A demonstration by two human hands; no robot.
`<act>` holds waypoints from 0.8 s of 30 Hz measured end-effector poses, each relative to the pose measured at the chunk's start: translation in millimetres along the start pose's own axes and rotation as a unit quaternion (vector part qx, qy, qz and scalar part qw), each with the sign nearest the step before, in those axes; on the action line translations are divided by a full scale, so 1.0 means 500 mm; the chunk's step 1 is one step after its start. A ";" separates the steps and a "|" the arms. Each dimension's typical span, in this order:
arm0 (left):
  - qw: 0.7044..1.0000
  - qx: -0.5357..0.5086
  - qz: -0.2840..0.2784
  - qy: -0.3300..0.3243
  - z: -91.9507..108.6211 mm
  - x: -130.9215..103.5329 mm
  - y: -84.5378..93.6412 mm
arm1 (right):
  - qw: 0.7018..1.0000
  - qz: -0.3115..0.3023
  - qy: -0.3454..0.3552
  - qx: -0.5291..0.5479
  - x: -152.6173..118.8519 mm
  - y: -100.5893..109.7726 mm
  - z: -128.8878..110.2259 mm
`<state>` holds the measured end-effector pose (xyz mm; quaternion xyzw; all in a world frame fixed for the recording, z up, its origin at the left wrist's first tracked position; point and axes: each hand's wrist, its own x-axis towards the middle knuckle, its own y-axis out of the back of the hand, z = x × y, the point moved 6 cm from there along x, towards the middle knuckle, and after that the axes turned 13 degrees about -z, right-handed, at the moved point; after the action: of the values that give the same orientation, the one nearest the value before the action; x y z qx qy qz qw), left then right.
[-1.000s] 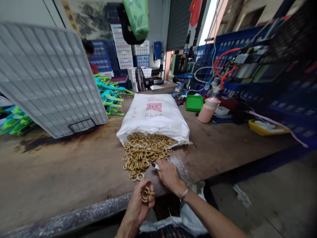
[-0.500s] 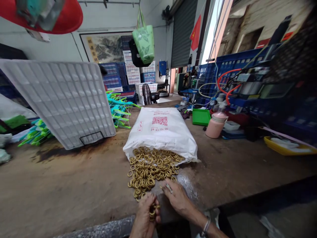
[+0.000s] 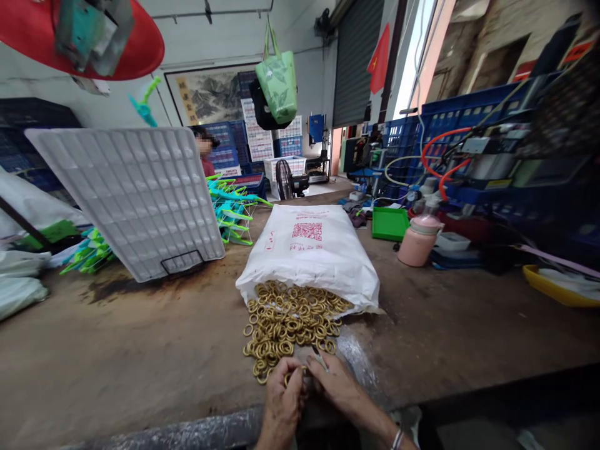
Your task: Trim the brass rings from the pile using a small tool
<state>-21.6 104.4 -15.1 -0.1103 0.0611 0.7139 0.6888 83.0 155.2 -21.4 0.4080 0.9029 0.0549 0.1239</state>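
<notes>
Many brass-coloured rings (image 3: pixel 281 331) spill from the mouth of a white sack (image 3: pixel 319 244) with red print onto the brown table. My left hand (image 3: pixel 285 394) is closed round some rings just in front of the pile, one ring showing at its fingertips. Right beside it, my right hand (image 3: pixel 335 382) holds a small thin tool (image 3: pixel 320 359) with a dark tip between its fingers. The two hands' fingertips nearly meet; whether they touch is hidden.
A white ribbed panel (image 3: pixel 140 200) leans on a black wire stand at the left, with green and blue plastic parts (image 3: pixel 232 209) behind. At the right are a green tray (image 3: pixel 390 224), a pink bottle (image 3: pixel 417 242) and a yellow tray (image 3: pixel 553 287). A person's head shows behind the panel.
My right hand has come close to my left. The left fingers have turned and closed over the rings, with one ring at the tips. The view has shifted slightly, and a person's head now shows more.
</notes>
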 end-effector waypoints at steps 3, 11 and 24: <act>1.000 0.002 -0.015 0.001 0.008 -0.009 -0.001 | 1.000 -0.009 -0.021 0.016 0.004 -0.008 0.006; 0.997 -0.051 -0.049 0.025 0.002 -0.032 -0.007 | 0.999 0.043 0.007 0.000 -0.014 0.007 -0.036; 0.992 -0.091 -0.087 0.018 0.003 -0.055 -0.021 | 0.997 0.051 0.054 -0.029 -0.046 0.002 -0.076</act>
<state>-10.6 78.7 -6.3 -0.1901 -0.0022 0.6516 0.7343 88.2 138.8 19.8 0.4461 0.8842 0.1095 0.0844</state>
